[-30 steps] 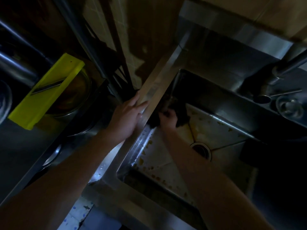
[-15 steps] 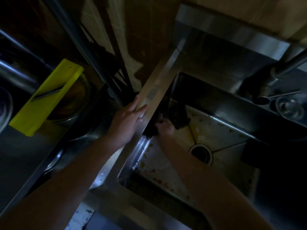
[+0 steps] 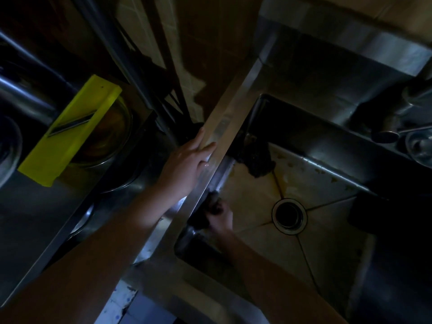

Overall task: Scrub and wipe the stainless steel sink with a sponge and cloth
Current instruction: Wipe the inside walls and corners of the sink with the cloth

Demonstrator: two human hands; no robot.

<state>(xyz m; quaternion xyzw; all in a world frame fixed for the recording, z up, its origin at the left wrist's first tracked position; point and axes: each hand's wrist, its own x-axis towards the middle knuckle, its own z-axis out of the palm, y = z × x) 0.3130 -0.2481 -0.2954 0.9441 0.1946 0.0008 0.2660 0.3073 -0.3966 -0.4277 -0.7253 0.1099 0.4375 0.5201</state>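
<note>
sink (image 3: 224,122) duty in really bad light, so bear with me. using the drain (image 3: 289,216) as the reference point: my right hand (image 3: 221,215) is down in the basin just left of the drain, tucked against the left wall under the rim, fingers curled round a dark pad (image 3: 198,220). too dim to say whether it's the sponge or the cloth. my left hand (image 3: 187,164) is further left of the drain, up on the sink's flat rim, fingers straight and lying flat on the steel, gripping nothing. up and left of the drain, in the far corner of the basin, sits a dark crumpled wad (image 3: 254,160), apart from both hands and touching the left wall. the basin floor around the drain is pale with brownish spots, mostly on the far side. way left of the drain, on the counter (image 3: 35,218), a yellow slicer (image 3: 70,129) lies across a metal bowl (image 3: 114,136). right and up from the drain the tap (image 3: 416,94) stands at the back edge, with a small round metal cup (image 3: 419,146) near it.
</note>
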